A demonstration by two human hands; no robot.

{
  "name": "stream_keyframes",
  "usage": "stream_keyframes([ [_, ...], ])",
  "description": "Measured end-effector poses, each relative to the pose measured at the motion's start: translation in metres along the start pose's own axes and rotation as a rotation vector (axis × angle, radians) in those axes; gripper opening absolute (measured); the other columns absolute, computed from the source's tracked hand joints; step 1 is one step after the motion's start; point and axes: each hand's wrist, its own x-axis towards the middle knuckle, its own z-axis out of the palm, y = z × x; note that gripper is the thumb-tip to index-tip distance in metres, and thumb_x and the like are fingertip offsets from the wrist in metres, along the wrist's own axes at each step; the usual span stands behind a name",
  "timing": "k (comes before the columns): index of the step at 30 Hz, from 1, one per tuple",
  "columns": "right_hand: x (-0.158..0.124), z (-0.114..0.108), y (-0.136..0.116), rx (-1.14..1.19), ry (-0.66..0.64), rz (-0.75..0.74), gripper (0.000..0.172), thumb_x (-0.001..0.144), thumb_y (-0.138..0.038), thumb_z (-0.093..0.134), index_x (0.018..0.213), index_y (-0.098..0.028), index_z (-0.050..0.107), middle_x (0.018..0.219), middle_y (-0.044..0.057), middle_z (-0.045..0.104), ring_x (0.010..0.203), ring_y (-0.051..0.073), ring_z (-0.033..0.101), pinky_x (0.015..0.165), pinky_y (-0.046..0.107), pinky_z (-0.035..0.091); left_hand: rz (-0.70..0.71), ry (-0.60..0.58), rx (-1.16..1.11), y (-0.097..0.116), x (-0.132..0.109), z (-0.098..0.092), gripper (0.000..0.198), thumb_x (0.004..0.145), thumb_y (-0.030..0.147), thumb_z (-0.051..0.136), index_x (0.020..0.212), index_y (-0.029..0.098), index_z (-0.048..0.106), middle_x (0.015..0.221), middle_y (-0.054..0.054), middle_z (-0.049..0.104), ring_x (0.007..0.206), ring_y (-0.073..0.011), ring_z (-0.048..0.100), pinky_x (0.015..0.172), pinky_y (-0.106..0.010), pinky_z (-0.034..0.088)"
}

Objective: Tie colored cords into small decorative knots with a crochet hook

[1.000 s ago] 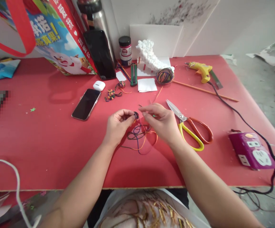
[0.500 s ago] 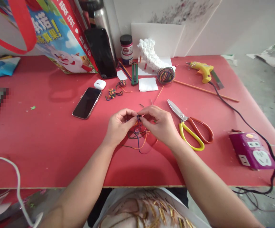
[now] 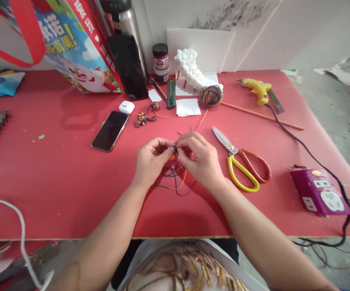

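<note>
My left hand point(image 3: 152, 160) and my right hand point(image 3: 199, 157) meet over the middle of the red table point(image 3: 72, 190). Both pinch a multicoloured cord point(image 3: 174, 165) between thumb and fingertips, where a small dark knotted part shows. Loose loops of the cord, in blue, orange and dark strands, hang below onto the tabletop. The fingers partly hide the knot. Right of my right hand lie scissors point(image 3: 233, 151) with one yellow and one red handle, blades slightly apart. A wound ball of the same sort of cord point(image 3: 211, 96) sits farther back, with a strand trailing toward my hands.
Left of my hands lie a phone point(image 3: 110, 131), an earbud case point(image 3: 126, 107) and a small knotted cord piece point(image 3: 141, 119). Behind are a green utility knife point(image 3: 170, 93), folded paper point(image 3: 188, 107) and a white beaded model point(image 3: 189, 70). A yellow glue gun point(image 3: 258, 89) and purple power socket point(image 3: 321, 192) stand right.
My right hand has shifted slightly up and its fingers have curled more around the cord. My left hand stays nearly in place. The loose loops below have drawn in a little.
</note>
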Motion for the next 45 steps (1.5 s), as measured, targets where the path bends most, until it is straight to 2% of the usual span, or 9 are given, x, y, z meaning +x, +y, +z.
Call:
stream_keyframes([
  [8, -0.001, 0.001, 0.0, -0.028, 0.02, -0.034, 0.016, 0.096, -0.011, 0.056, 0.09, -0.024, 0.062, 0.095, 0.006, 0.07, 0.085, 0.018, 0.069, 0.077, 0.033, 0.057, 0.016, 0.036, 0.023, 0.001, -0.001, 0.0, 0.015, 0.073, 0.029, 0.086, 0.078, 0.019, 0.075, 0.074, -0.001, 0.073, 0.064, -0.0122, 0.063, 0.063, -0.025, 0.054],
  [12, -0.001, 0.002, 0.0, -0.009, 0.02, -0.036, 0.016, 0.095, -0.01, 0.057, 0.09, -0.024, 0.062, 0.095, 0.006, 0.07, 0.083, 0.018, 0.068, 0.074, 0.031, 0.056, 0.024, 0.04, 0.021, 0.0, -0.001, 0.0, 0.016, 0.073, 0.028, 0.086, 0.078, 0.019, 0.074, 0.073, -0.001, 0.071, 0.065, -0.0118, 0.061, 0.062, -0.024, 0.053],
  [17, 0.0, 0.001, -0.002, 0.051, 0.006, -0.029, 0.015, 0.093, -0.011, 0.058, 0.086, -0.024, 0.063, 0.095, 0.007, 0.071, 0.089, 0.019, 0.069, 0.08, 0.034, 0.057, 0.028, -0.026, 0.034, 0.002, 0.001, -0.005, 0.018, 0.073, 0.03, 0.086, 0.08, 0.02, 0.073, 0.074, -0.001, 0.069, 0.064, -0.012, 0.06, 0.061, -0.025, 0.051],
  [19, 0.001, -0.001, -0.003, 0.129, 0.006, 0.038, 0.013, 0.092, -0.016, 0.061, 0.082, -0.023, 0.063, 0.091, 0.006, 0.07, 0.088, 0.02, 0.069, 0.08, 0.035, 0.057, 0.026, -0.077, 0.048, 0.003, 0.001, -0.007, 0.02, 0.074, 0.033, 0.087, 0.081, 0.02, 0.073, 0.073, -0.001, 0.069, 0.062, -0.0123, 0.059, 0.059, -0.025, 0.051],
  [22, 0.004, -0.005, -0.002, 0.352, -0.05, 0.266, 0.009, 0.089, -0.024, 0.07, 0.082, -0.023, 0.063, 0.083, 0.002, 0.066, 0.077, 0.017, 0.066, 0.072, 0.034, 0.057, 0.054, -0.119, 0.068, 0.005, 0.002, -0.009, 0.02, 0.076, 0.034, 0.087, 0.08, 0.02, 0.073, 0.075, -0.002, 0.07, 0.066, -0.0139, 0.062, 0.062, -0.026, 0.052],
  [25, 0.007, -0.008, 0.001, 0.538, -0.129, 0.426, 0.015, 0.084, -0.028, 0.079, 0.085, -0.022, 0.066, 0.081, -0.001, 0.066, 0.071, 0.015, 0.063, 0.07, 0.032, 0.056, 0.083, -0.141, 0.089, 0.005, 0.002, -0.01, 0.016, 0.077, 0.032, 0.084, 0.08, 0.02, 0.073, 0.076, -0.003, 0.071, 0.071, -0.0152, 0.064, 0.066, -0.027, 0.054],
  [31, 0.007, -0.01, 0.004, 0.476, -0.145, 0.371, 0.012, 0.084, -0.028, 0.083, 0.085, -0.021, 0.072, 0.087, 0.001, 0.067, 0.08, 0.016, 0.065, 0.076, 0.033, 0.055, 0.086, -0.169, 0.112, 0.004, 0.003, -0.013, 0.013, 0.079, 0.03, 0.081, 0.079, 0.02, 0.072, 0.073, -0.002, 0.069, 0.066, -0.0142, 0.062, 0.062, -0.026, 0.052],
  [38, 0.006, -0.013, 0.007, 0.453, -0.211, 0.412, 0.013, 0.081, -0.026, 0.082, 0.082, -0.02, 0.071, 0.083, 0.0, 0.065, 0.076, 0.015, 0.063, 0.07, 0.031, 0.052, 0.149, -0.234, 0.254, 0.006, 0.003, -0.018, 0.007, 0.083, 0.026, 0.075, 0.08, 0.021, 0.072, 0.076, -0.002, 0.071, 0.069, -0.0152, 0.065, 0.067, -0.027, 0.052],
  [45, 0.009, -0.019, 0.004, 0.656, -0.311, 0.616, 0.034, 0.075, -0.042, 0.091, 0.08, -0.018, 0.067, 0.074, -0.001, 0.062, 0.059, 0.012, 0.056, 0.053, 0.027, 0.043, 0.242, -0.313, 0.324, 0.008, 0.004, -0.021, 0.005, 0.086, 0.02, 0.07, 0.082, 0.021, 0.068, 0.079, 0.0, 0.071, 0.073, -0.0137, 0.064, 0.072, -0.025, 0.052],
])
